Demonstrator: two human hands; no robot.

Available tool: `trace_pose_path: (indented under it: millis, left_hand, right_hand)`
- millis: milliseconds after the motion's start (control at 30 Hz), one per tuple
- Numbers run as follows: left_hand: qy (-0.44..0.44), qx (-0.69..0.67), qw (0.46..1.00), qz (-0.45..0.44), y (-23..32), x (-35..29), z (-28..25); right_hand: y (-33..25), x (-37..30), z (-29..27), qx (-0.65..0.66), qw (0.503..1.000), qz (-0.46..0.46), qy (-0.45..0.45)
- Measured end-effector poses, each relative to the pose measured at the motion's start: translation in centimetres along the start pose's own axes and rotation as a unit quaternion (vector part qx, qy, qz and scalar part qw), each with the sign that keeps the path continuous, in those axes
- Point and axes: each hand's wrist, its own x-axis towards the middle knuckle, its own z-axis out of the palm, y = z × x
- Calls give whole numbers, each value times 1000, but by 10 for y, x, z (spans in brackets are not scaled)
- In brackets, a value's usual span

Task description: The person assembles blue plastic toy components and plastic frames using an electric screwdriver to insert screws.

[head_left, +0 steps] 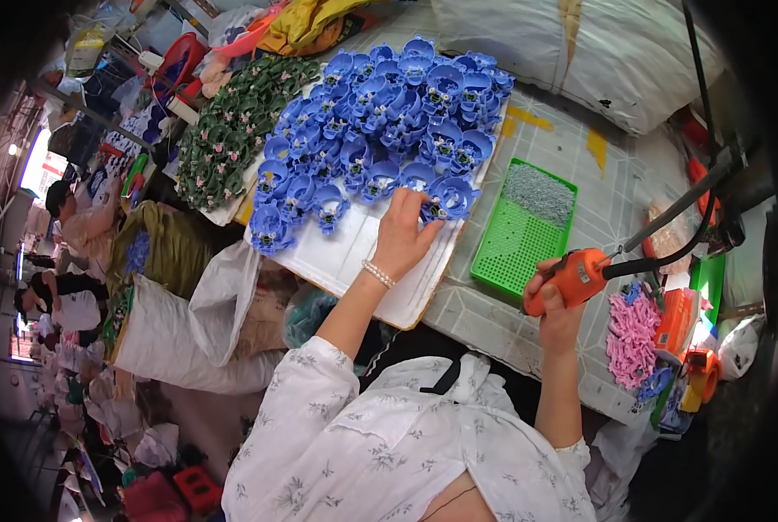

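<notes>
My left hand, with a beaded bracelet on its wrist, reaches over the white tray. Its thumb and index finger close on the near edge of a blue cup-shaped plastic part, at the front right of a crowd of similar blue parts. Small dark and whitish pieces sit on these parts. In my right hand is an orange electric screwdriver, its black cord rising to the right. The hand holds it just beyond the near right corner of a green perforated tray with many small silvery screws.
Dark green parts with pink pieces fill a board at the left. Pink plastic pieces lie heaped at the right, near an orange tape dispenser. A metal arm juts in there. Large white sacks stand behind.
</notes>
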Motion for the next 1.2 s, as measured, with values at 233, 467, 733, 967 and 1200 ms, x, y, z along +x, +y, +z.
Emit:
trace_pose_path:
  millis: [233,467,733,967,1200]
  left_hand:
    - [28,-63,996,-59,60,-17,4]
    - [43,-182,977,-104,86,-50,35]
    - [2,-352,921,-167,94,-67,48]
    - [-155,-609,698,-344,87,-51,28]
    - [-193,-619,656,-387,87,-50,26]
  right_hand:
    - [5,10,8,-45,998,2,40]
    - [7,24,26,-169,977,-22,131]
    - [0,24,20,-241,961,6,133]
    - [-6,22,16,-212,972,29,95]
    - [-2,18,12,-196,976,51,84]
